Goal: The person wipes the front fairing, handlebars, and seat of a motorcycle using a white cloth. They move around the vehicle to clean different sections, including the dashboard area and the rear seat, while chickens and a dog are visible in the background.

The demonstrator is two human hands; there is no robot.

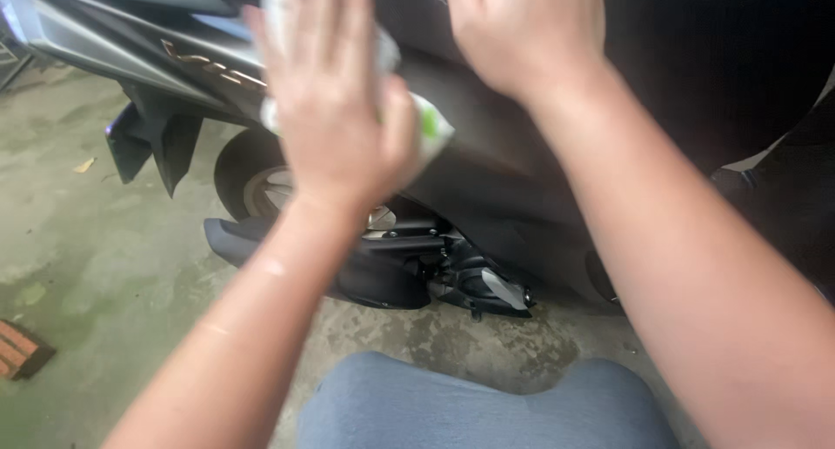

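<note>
My left hand [335, 101] presses a white cloth with a green patch [430, 127] flat against the dark side panel of a scooter [487, 153]; the cloth is mostly hidden under the palm and blurred. Resting on the black seat [696, 58] at the top, my right hand [522, 27] has its fingers cut off by the frame edge. The scooter's rear wheel [252, 184] and black exhaust [365, 271] show below my left wrist.
The ground is wet, stained concrete [104, 258]. A reddish brick [22, 349] lies at the lower left. My knee in grey-blue cloth [470, 405] is at the bottom centre, close to the scooter's lower parts.
</note>
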